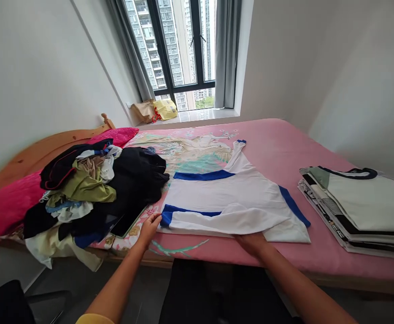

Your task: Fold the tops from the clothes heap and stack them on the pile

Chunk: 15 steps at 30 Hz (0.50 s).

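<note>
A white long-sleeved shirt (213,195) with blue trim lies spread on the bed in front of me. Its near sleeve (230,221) is folded across the body, and the far sleeve (239,157) points away towards the window. With fingers pinched together, my left hand (150,227) holds the blue cuff (166,216) of the near sleeve. My right hand (252,243) is slipped beneath the folded sleeve at the shirt's near edge. The cloth hides its fingers.
A loose heap of clothes (132,175) lies to the left, with a dark phone (127,223) beside it. On the right stands a stack of folded shirts (369,202). Pink pillows (18,202) rest by the wooden headboard (48,140). Paper bags (145,111) sit on the windowsill.
</note>
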Motion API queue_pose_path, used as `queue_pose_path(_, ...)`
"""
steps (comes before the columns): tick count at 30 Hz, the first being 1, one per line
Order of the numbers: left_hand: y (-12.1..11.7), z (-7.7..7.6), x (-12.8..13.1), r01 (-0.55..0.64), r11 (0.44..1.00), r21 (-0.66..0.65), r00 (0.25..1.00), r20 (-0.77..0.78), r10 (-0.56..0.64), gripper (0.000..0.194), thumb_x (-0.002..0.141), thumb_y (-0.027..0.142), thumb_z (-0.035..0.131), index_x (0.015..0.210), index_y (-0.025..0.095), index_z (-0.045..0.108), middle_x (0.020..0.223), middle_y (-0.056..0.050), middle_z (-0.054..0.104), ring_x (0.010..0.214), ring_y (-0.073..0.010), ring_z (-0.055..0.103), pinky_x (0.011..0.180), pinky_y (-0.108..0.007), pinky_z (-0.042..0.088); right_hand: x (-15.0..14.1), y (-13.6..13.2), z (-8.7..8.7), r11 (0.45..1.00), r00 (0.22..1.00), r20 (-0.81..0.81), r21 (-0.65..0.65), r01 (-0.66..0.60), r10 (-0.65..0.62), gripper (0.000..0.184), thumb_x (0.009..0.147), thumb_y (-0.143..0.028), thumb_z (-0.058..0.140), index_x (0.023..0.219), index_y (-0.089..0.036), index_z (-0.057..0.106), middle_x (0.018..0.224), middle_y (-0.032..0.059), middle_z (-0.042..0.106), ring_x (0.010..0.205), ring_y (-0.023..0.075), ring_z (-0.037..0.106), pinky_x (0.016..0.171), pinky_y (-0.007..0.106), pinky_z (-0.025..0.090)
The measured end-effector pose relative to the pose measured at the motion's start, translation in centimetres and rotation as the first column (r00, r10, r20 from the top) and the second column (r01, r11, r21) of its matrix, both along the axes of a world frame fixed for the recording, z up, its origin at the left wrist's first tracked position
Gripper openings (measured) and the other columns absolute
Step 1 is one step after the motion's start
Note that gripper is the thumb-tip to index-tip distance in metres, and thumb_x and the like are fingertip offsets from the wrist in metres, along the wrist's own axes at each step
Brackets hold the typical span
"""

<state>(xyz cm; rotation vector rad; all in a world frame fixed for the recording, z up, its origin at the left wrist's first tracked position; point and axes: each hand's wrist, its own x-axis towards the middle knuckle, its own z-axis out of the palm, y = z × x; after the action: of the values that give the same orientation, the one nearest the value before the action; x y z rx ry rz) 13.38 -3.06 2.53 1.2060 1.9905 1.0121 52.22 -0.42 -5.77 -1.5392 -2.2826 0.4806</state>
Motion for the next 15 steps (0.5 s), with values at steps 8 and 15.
queue_pose_path(8, 0.0, -0.3, -0.3, 0.038, 0.999, -0.010, 0.962, -0.270, -0.039, 0.016, 0.061, 0.036, 0.065, 0.060, 0.021, 0.060, 0.072, -0.002, 0.059, 0.085, -0.0233, 0.055, 0.080, -0.032, 0.040, -0.4, -0.2, 0.4, 1.000, 1.000, 0.000, -0.004, 0.011, -0.011, 0.068, 0.086, -0.053, 0.039, 0.145, -0.023, 0.024, 0.152, 0.0044, 0.018, 0.138, 0.0334, 0.018, 0.113, 0.055, 0.013)
queue_pose_path(15, -3.2, -0.7, -0.4, -0.028, 0.993, -0.116, 0.983, -0.186, 0.006, 0.026, 0.060, 0.040, 0.067, 0.053, 0.021, 0.051, 0.059, 0.001, 0.053, 0.073, -0.0209, 0.056, 0.064, -0.028, 0.039, -0.3, -0.3, 0.9, 0.999, 0.999, -0.032, 0.021, 0.042, -0.041, 0.077, 0.084, -0.056, 0.043, 0.148, -0.026, 0.012, 0.152, 0.0040, 0.019, 0.138, 0.0341, 0.020, 0.112, 0.053, 0.019)
